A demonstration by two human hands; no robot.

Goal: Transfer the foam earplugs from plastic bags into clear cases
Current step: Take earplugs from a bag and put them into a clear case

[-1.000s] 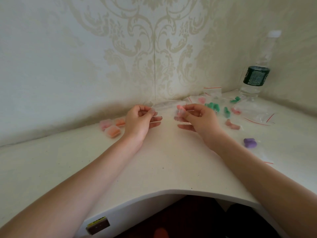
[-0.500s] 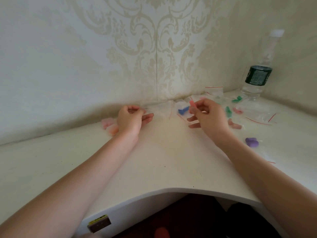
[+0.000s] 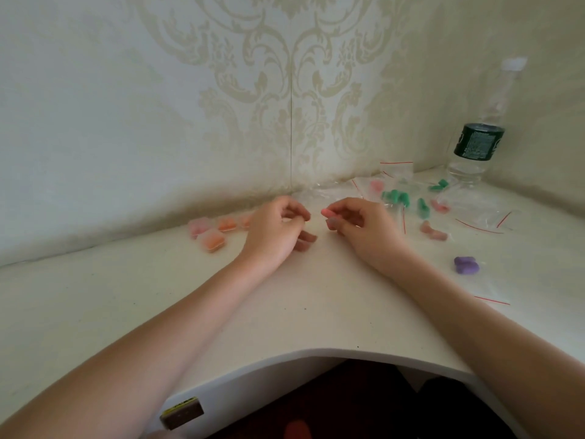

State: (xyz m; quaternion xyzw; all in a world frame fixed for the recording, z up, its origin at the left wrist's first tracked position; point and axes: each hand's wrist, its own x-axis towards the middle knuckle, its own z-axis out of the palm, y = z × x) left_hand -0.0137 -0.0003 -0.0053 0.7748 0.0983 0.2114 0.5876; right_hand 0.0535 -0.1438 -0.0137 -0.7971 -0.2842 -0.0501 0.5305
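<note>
Patterned wall corner, white surface (image 3: 316, 299) | right hand (image 3: 361, 228) pinches pink earplug (image 3: 326, 212) near back corner | left hand (image 3: 278, 232) curled — on a clear case, likely; cannot tell | step: loading | next: seat plug in case.

Filled cases (image 3: 212, 233) left of the hands — bags (image 3: 474, 213), perhaps emptied, and bottle (image 3: 478, 144) right.

Two bare forearms, no sleeves in view, no watch, bracelet or ring to be made out. Left hand (image 3: 272, 231) and right hand (image 3: 361, 228) both ungloved. Nails short, those on the left hand plain; any polish too blurred to tell. Nothing else worn on either wrist
</note>
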